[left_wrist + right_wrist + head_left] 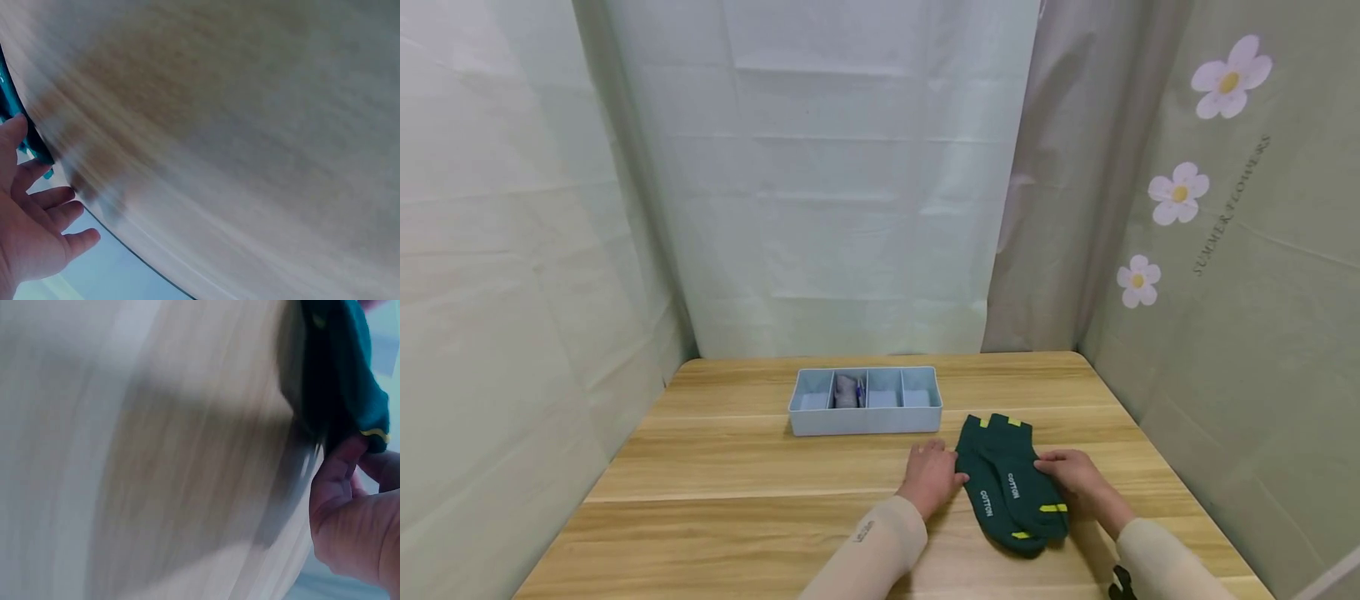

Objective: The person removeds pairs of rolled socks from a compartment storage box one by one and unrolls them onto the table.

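A pair of dark green ankle socks (1009,475) with yellow marks and white "COTTON" lettering lies on the wooden table, one sock overlapping the other. In the head view, my left hand (929,477) is at their left edge, thumb and forefinger against the fabric. The left wrist view shows that hand (37,219) with its fingers loosely spread beside the green sock (11,94). On the opposite side, my right hand (1078,477) pinches the right edge. Its thumb and fingers (340,469) meet at the sock (350,381) in the right wrist view.
Behind the socks stands a light blue divided box (865,422). One middle compartment holds a rolled grey item (846,392) and something thin and blue beside it. Pale curtains (850,183) enclose the table (715,483) at the back and sides.
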The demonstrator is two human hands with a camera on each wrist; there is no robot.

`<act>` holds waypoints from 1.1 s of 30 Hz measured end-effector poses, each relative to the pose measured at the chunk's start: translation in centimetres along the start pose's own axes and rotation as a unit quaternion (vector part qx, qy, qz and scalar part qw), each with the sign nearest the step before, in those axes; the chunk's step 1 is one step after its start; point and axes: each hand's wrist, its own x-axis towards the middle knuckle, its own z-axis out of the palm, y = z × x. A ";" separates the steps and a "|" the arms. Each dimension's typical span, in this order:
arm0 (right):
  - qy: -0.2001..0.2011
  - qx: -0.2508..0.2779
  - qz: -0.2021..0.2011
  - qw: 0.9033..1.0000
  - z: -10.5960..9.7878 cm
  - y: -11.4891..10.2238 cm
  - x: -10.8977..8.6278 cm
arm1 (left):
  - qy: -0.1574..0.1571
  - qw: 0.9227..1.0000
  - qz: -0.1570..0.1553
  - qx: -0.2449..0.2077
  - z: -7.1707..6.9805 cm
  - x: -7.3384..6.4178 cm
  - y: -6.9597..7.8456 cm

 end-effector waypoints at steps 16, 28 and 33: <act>0.074 -0.297 -0.126 0.944 -2.8 1.6 -1.8 | -0.004 1.000 0.015 0.015 0.1 0.0 0.3; -0.096 -0.345 -0.224 0.906 0.6 2.8 -3.7 | -0.104 0.992 0.066 -0.038 -0.2 -0.5 0.9; -0.111 -0.336 -0.249 0.902 0.7 4.0 -3.4 | -0.126 0.989 0.058 -0.044 -0.3 -0.6 1.0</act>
